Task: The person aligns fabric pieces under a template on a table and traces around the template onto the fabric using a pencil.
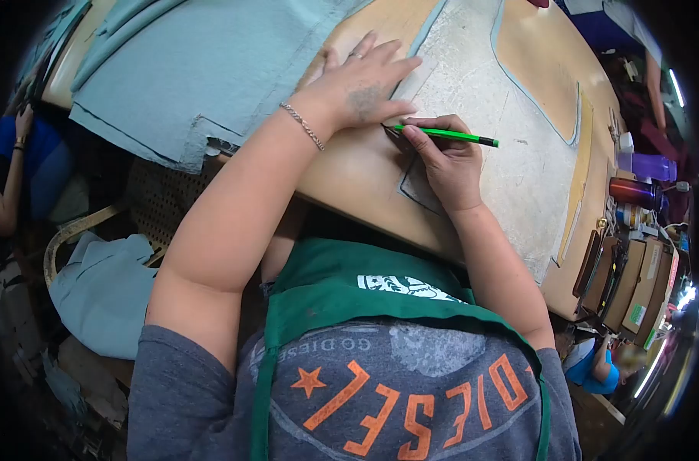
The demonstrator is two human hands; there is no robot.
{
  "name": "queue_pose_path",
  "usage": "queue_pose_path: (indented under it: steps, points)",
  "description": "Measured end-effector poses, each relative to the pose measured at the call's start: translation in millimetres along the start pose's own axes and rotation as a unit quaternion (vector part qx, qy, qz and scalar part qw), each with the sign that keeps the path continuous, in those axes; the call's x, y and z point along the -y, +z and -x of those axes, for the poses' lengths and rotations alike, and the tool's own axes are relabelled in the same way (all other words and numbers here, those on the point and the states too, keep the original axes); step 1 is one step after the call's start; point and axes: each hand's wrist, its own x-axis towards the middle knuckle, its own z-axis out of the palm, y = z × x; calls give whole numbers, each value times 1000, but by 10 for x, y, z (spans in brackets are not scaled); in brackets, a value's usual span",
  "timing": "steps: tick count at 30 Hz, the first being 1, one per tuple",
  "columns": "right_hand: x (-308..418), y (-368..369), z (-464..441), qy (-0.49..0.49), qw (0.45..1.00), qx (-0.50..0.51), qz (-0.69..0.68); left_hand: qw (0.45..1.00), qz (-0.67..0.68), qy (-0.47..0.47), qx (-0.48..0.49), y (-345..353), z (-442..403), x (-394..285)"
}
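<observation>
A bright green pencil point(458, 135) with a black end is held in my right hand point(451, 157), its tip pointing left beside my left thumb. My left hand point(365, 88) lies with fingers spread, partly over the edge of a pale, scratched pattern sheet point(503, 161) on the tan table point(349, 173). A thin blue-grey fabric edge point(511, 71) shows around the sheet. Further left, light blue fabric point(180, 81) lies in layers, with a notch and dark marks near its lower corner. What lies under my left palm is hidden.
At the right edge stand a dark red cylinder point(635, 193), a purple container point(655, 167) and upright cardboard boxes point(630, 284). Light blue cloth point(104, 292) hangs over a chair at the lower left. Other people are at the far left and lower right.
</observation>
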Motion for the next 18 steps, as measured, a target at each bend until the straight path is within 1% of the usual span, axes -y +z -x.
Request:
queue_pose_path:
  steps: [2, 3, 5, 8, 11, 12, 15, 16, 17, 18]
  points:
    - [-15, -91, 48, -23, 999, -18, 39, 996, -31, -32, 84, 47, -19, 16]
    - [-20, -147, 83, -34, 997, -28, 58, 995, -33, -33, 93, 68, -29, 23]
    - [-4, -255, 152, -23, 997, -45, 65, 992, -38, -42, 109, 44, -30, 16]
    - [-1, -279, 176, -22, 998, -46, 48, 993, -51, -37, 101, 80, -28, 25]
    - [-44, -125, 85, -48, 997, -18, 57, 993, -51, -32, 104, 73, -35, 34]
    - [-19, -48, 71, -31, 999, -18, 15, 993, -49, -32, 106, 68, -33, 31]
    - [-31, -71, 54, -37, 998, -11, 51, 993, -46, -31, 104, 71, -29, 40]
    - [-34, -135, 73, -69, 994, -10, 85, 993, -47, -30, 104, 75, -24, 37]
    - [22, -175, 116, -34, 998, -25, 42, 993, -47, -31, 102, 76, -22, 30]
    - [24, -231, 155, -33, 998, -26, 38, 993, -48, -31, 99, 73, -21, 32]
